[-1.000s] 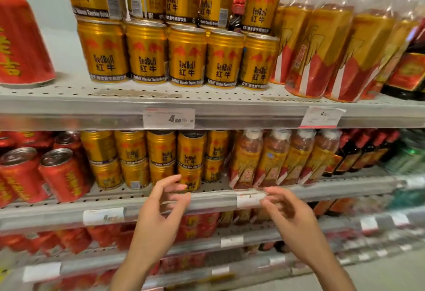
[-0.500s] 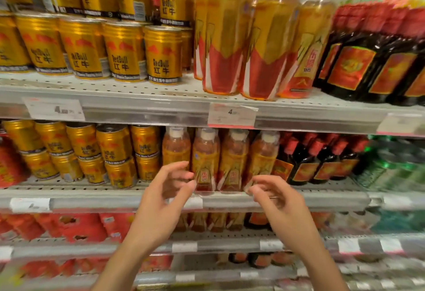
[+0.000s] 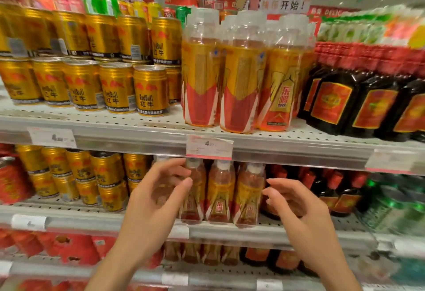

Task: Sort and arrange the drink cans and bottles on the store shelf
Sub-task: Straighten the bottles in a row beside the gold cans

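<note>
Two hands are reaching for the second shelf (image 3: 230, 227), both held in front of the row of small orange-and-gold bottles (image 3: 220, 195). Left hand (image 3: 151, 201) is spread with fingers loosely bent, thumb and forefinger apart as if sizing up the bottle at the row's nine o'clock end; whether the fingertips are touching it, I cannot tell. Right hand (image 3: 296, 205) is also half open, fingers curved, hanging at the row's three o'clock side and holding nothing.

My read: the step is squaring up this row. Doing it well means closing on the outer bottles low on the body, not the slim necks, and sliding them forward together so the labels face out at the shelf lip.

Around them: gold cans (image 3: 103, 180) are stacked two high at nine o'clock of the bottles, and dark red-capped bottles (image 3: 331, 189) are crowding in at three o'clock, close enough for the right knuckles to knock. At twelve o'clock, the upper shelf's price tag (image 3: 208, 147) is hanging low over the caps, so lifting straight up looks risky. Larger bottles (image 3: 241, 79) of the same kind are standing on the shelf above.
</note>
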